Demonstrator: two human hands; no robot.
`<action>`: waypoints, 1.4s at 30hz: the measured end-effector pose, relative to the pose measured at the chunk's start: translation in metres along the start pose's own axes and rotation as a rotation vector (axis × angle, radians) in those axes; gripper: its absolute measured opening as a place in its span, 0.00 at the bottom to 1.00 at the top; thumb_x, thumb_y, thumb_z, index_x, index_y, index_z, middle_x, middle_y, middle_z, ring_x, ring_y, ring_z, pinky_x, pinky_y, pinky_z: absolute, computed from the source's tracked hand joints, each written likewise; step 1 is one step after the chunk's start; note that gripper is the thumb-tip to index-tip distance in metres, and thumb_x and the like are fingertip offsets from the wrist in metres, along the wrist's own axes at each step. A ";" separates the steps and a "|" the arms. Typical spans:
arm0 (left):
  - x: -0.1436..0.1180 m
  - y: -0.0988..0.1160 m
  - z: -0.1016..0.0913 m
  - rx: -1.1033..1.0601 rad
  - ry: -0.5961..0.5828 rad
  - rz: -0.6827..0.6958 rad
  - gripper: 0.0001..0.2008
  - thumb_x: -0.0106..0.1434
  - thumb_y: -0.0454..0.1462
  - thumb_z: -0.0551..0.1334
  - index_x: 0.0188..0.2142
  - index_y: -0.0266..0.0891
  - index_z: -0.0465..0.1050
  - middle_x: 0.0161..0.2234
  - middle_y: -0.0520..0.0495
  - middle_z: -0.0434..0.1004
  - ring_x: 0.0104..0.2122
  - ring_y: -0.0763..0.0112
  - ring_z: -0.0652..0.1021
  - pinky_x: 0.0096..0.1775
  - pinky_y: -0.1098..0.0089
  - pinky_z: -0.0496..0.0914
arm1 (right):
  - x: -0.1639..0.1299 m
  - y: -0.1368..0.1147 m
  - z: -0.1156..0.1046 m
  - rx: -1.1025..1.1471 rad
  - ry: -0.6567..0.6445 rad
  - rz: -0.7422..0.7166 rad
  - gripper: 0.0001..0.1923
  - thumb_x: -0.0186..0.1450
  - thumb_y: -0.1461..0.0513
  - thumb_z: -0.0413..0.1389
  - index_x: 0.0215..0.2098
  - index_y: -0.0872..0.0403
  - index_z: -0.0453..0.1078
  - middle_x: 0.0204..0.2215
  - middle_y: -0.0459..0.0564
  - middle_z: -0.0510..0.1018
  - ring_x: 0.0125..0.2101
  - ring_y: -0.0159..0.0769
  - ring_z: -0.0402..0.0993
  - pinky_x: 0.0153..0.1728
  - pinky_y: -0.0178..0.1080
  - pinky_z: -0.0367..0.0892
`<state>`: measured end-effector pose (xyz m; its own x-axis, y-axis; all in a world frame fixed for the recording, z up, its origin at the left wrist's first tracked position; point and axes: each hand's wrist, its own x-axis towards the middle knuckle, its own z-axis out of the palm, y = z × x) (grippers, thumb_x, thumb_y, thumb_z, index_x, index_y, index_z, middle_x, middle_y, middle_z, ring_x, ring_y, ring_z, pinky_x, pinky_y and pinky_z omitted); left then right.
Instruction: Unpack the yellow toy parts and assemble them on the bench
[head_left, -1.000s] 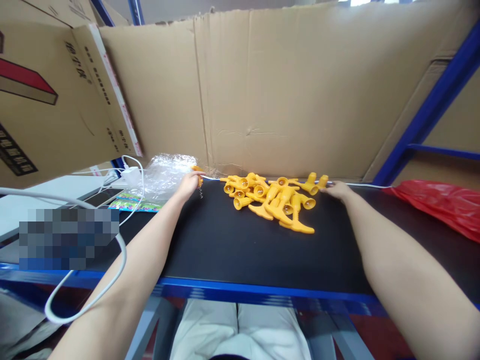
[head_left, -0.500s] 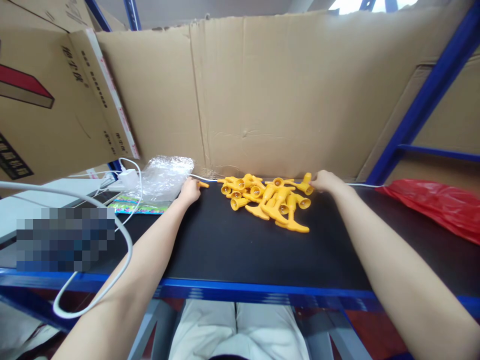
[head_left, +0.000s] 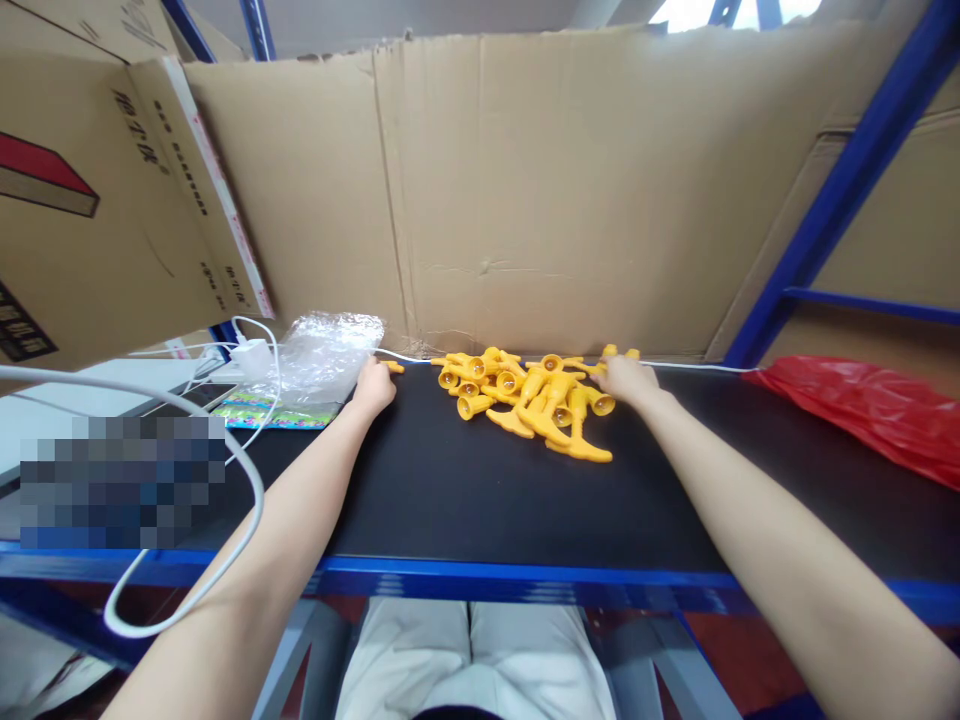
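Note:
A heap of yellow plastic pieces (head_left: 551, 400), each with a hollow cup end and a curved, tapering crossbar, lies on the black tabletop (head_left: 480, 510). Left of the heap, near the cardboard, my left hand (head_left: 375, 386) is closed on a yellow plastic piece (head_left: 394, 367); just a tip of it sticks out past the fingers. At the heap's right back edge, my right hand (head_left: 628, 380) is closed round another yellow plastic piece, whose ends (head_left: 610, 351) show beyond the knuckles. Most of both held pieces is hidden by my hands.
A cardboard wall (head_left: 525, 200) stands behind the table. Clear plastic wrap (head_left: 322, 355) and a white charger (head_left: 253, 357) lie at left, where a white cable (head_left: 251, 475) loops over my forearm. A red plastic bag (head_left: 862, 410) lies at right, beside a blue metal post (head_left: 832, 190).
My right hand has closed round the yellow piece at the heap's right edge and turned it, so its ends now point away from me. My left hand stays nearly in place.

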<state>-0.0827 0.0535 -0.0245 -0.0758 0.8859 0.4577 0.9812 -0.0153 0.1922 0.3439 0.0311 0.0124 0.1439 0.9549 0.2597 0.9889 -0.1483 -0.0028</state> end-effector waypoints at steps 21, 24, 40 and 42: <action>-0.036 0.081 -0.081 -0.223 0.421 0.464 0.21 0.66 0.37 0.49 0.58 0.37 0.58 0.54 0.38 0.63 0.53 0.60 0.66 0.52 0.61 0.62 | -0.024 -0.042 -0.044 0.152 0.636 -0.373 0.21 0.65 0.62 0.45 0.55 0.60 0.63 0.44 0.60 0.74 0.45 0.47 0.68 0.44 0.47 0.59; -0.047 0.093 -0.081 -0.157 0.341 0.516 0.24 0.67 0.42 0.48 0.62 0.42 0.52 0.50 0.39 0.67 0.46 0.62 0.72 0.45 0.64 0.66 | -0.036 -0.064 -0.049 0.146 0.719 -0.652 0.19 0.66 0.64 0.46 0.54 0.59 0.63 0.45 0.59 0.74 0.45 0.44 0.67 0.44 0.47 0.58; -0.054 0.102 -0.073 -0.117 0.239 0.433 0.20 0.63 0.41 0.56 0.54 0.41 0.63 0.42 0.44 0.76 0.38 0.64 0.77 0.35 0.70 0.68 | -0.058 -0.099 -0.047 0.189 0.752 -0.954 0.17 0.68 0.64 0.44 0.54 0.56 0.63 0.43 0.58 0.75 0.42 0.40 0.69 0.42 0.45 0.59; -0.054 0.102 -0.073 -0.120 0.253 0.426 0.18 0.62 0.41 0.56 0.52 0.41 0.65 0.40 0.45 0.77 0.36 0.65 0.77 0.34 0.70 0.68 | -0.063 -0.103 -0.049 0.180 0.722 -0.922 0.18 0.68 0.61 0.45 0.54 0.58 0.63 0.43 0.59 0.75 0.42 0.41 0.69 0.44 0.45 0.57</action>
<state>0.0089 -0.0302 0.0338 0.2719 0.6493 0.7103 0.9082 -0.4172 0.0337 0.2317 -0.0262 0.0440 -0.6225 0.3078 0.7196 0.7079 0.6135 0.3499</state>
